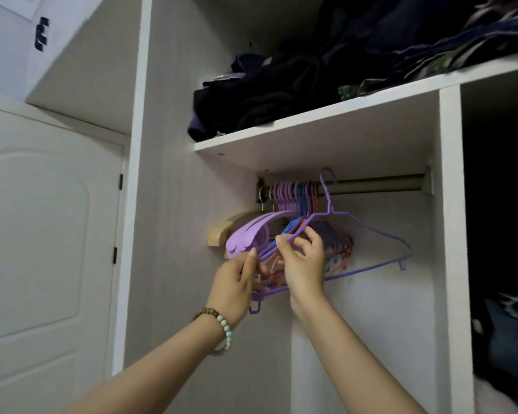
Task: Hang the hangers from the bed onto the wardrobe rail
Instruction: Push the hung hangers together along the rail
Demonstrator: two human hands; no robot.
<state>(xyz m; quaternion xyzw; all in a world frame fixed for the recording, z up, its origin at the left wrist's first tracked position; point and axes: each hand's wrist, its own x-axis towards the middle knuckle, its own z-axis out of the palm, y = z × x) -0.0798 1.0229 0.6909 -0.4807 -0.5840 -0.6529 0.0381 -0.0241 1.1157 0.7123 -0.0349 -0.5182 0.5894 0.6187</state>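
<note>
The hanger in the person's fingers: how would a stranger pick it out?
Under the white shelf of dark clothes runs a metal rail. Hangers bunch at its left end; the purple wire hanger is rightmost, angled away from the bunch, its shoulder pinched by the right hand.

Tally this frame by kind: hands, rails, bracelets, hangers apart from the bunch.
Hands: 2, left hand and right hand
Rail: 1
Bracelet: 1
Purple hanger apart from the bunch: 1
Total: 5
Bunched hangers: too packed to count.
</note>
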